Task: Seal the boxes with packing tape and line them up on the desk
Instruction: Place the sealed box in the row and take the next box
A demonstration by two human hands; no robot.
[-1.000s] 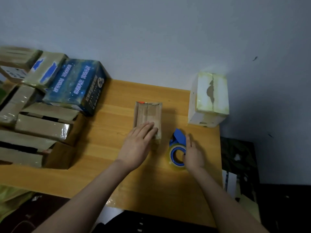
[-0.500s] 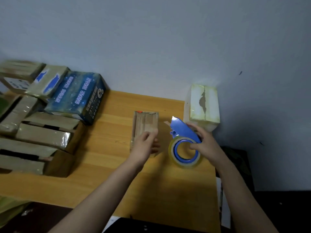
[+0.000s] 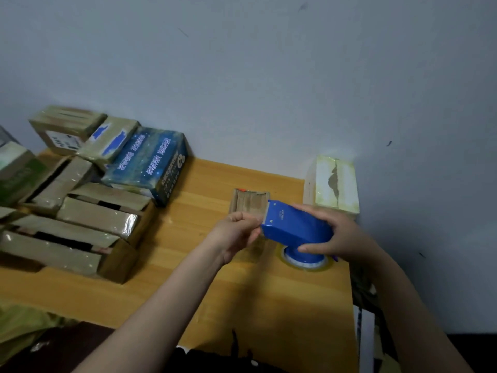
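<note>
Head view: tape start lined up over the box.
Gripping the blue dispenser (image 3: 295,227), the right hand (image 3: 333,235) points its cutter at the left hand (image 3: 236,232), whose curled fingers pinch at the cutter, probably on the tape end, which is too clear to see. Just beyond the left hand, under the cutter, the box (image 3: 247,201) lies on the desk (image 3: 188,278), long axis running away from the person; the left hand is nearer. Close beyond the right hand sits a white box (image 3: 336,184), with the desk edge just right of it. Bare desk lies nearer than both hands; stacked boxes (image 3: 80,211) sit well left.
</note>
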